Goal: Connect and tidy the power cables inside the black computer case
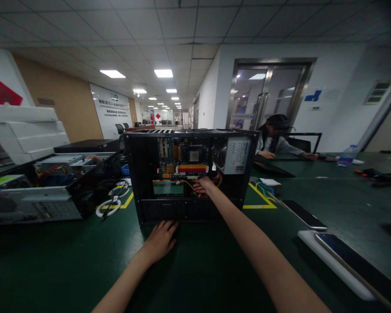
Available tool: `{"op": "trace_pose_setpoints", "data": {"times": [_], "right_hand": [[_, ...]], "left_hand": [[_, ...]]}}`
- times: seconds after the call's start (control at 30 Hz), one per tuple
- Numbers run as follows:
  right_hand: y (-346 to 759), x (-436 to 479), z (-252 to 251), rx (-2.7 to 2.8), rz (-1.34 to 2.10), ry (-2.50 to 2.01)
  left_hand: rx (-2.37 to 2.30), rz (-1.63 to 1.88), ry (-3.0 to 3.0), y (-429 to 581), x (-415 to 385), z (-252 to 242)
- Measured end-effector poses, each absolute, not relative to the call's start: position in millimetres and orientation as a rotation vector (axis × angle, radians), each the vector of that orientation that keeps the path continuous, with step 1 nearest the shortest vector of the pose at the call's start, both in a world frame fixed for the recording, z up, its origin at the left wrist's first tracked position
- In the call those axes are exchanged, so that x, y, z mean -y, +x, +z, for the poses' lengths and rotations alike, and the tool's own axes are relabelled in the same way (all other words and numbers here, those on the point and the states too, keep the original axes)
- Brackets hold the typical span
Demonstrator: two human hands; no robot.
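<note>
A black computer case (163,209) stands upright on the green table with its side open towards me. Inside it are a motherboard (193,155), red and yellow memory slots (192,168) and, at the upper right, a power supply (237,155). My left hand (160,240) lies open on the tabletop, its fingertips by the case's bottom edge. Reaching into the case below the motherboard, my right hand (204,186) has its fingers stretched leftward among the wires. A thin yellow wire (189,186) with a pale connector runs beside those fingertips; no firm hold on it shows.
Another opened computer case (52,204) lies at the left, near coiled white cables (109,208). On the right are a phone-like dark slab (303,214), white and dark flat devices (339,261) and a water bottle (348,155). Across the table a person (273,139) sits working.
</note>
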State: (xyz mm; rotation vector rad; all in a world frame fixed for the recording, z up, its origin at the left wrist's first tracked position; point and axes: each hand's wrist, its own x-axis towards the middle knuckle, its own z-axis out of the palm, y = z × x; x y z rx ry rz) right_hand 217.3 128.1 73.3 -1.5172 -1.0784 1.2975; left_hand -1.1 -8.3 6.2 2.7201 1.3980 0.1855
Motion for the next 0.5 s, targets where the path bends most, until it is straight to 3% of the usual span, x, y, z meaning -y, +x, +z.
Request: {"op": "trace_pose_setpoints", "data": {"times": [0.23, 0.5], "right_hand": [[213.4, -133.1, 67.9, 1.256, 0.954, -1.541], [199.8, -137.8, 56.1, 1.964, 0.872, -1.608]], "left_hand": [[-1.405, 0.178, 2.732, -1.1, 8.7, 8.0], [-1.389, 0.205, 2.744, -2.1, 8.3, 5.2]]}}
